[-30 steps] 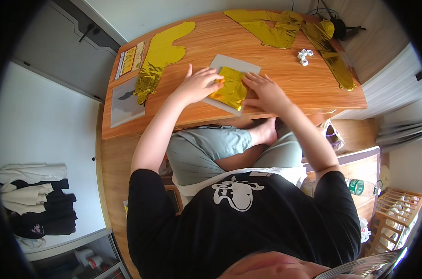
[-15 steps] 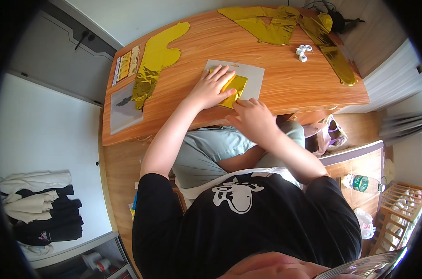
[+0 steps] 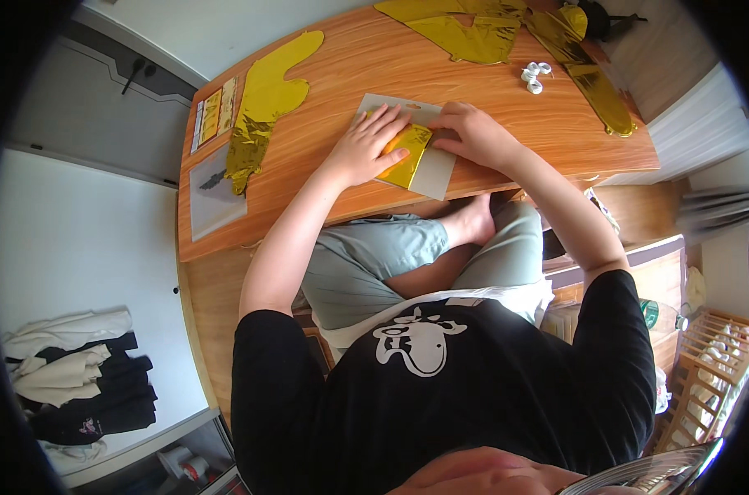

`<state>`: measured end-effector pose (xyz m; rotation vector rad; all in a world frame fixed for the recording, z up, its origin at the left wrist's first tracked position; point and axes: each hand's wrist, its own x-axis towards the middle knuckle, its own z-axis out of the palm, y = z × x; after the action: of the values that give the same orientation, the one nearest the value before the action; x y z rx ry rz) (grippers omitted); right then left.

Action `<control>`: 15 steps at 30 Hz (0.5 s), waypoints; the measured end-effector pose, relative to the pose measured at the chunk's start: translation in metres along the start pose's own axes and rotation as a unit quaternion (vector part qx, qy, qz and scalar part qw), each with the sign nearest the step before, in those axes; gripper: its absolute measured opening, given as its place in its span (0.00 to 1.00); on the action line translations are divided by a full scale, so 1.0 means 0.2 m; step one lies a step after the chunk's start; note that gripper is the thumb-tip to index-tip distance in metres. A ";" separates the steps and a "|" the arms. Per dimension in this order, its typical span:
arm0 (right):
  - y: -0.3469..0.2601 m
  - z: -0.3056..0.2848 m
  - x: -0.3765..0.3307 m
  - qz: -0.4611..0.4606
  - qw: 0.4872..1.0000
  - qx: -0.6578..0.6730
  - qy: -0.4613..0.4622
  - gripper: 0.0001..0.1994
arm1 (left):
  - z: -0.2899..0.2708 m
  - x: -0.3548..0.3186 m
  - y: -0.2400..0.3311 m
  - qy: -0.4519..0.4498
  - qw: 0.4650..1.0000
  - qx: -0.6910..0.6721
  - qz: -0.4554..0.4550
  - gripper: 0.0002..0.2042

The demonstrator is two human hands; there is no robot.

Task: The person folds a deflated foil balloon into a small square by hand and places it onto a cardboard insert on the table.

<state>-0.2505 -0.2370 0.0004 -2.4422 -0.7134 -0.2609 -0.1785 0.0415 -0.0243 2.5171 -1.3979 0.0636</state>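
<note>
A folded piece of gold foil lies on a pale grey card with a hang hole, near the front edge of the wooden table. My left hand rests flat over the left part of the foil, fingers spread, thumb across it; what lies beneath the palm is hidden. Over the card's upper right part is my right hand. Its fingers are bent and the thumb stands apart from them, close to the foil's upper right corner, with nothing visible between them.
A flat gold foil balloon lies at the left, beside a printed sheet and a clear plastic sleeve. More gold foil and a long foil piece lie at the back right. Small white rolls sit near them.
My right hand has moved from the foil's lower right corner up to its upper right, and its fingers have spread. The card has shifted slightly left. My left hand stays pressed on the foil.
</note>
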 end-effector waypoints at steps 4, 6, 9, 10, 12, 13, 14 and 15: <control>-0.01 0.00 0.03 0.004 0.999 0.033 -0.005 0.20 | -0.01 0.00 0.02 0.017 0.998 -0.056 -0.016 0.38; -0.06 -0.04 0.07 0.139 0.977 0.134 -0.093 0.25 | -0.02 -0.01 0.01 0.022 0.998 -0.061 -0.015 0.39; -0.09 -0.06 0.12 0.211 0.952 0.181 -0.128 0.30 | -0.02 -0.01 0.01 0.034 0.997 -0.074 -0.012 0.39; -0.09 -0.07 0.12 0.213 0.952 0.181 -0.126 0.30 | -0.03 -0.01 0.02 0.041 0.996 -0.080 -0.011 0.38; -0.12 -0.07 0.14 0.348 0.856 0.349 -0.160 0.33 | -0.03 -0.01 0.02 0.040 0.995 -0.087 -0.016 0.38; -0.11 -0.06 0.13 0.349 0.855 0.350 -0.158 0.33 | -0.03 -0.01 0.02 0.039 0.995 -0.093 -0.022 0.38; -0.12 -0.05 0.12 0.368 0.839 0.373 -0.148 0.33 | -0.03 -0.01 0.02 0.038 0.995 -0.093 -0.019 0.38; -0.12 -0.05 0.12 0.387 0.821 0.396 -0.137 0.34 | -0.02 0.00 0.02 0.040 0.994 -0.096 -0.019 0.37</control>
<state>-0.2441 -0.2161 0.0266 -1.7477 0.1297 0.6084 -0.1816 0.0415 -0.0189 2.3562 -1.2613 0.0223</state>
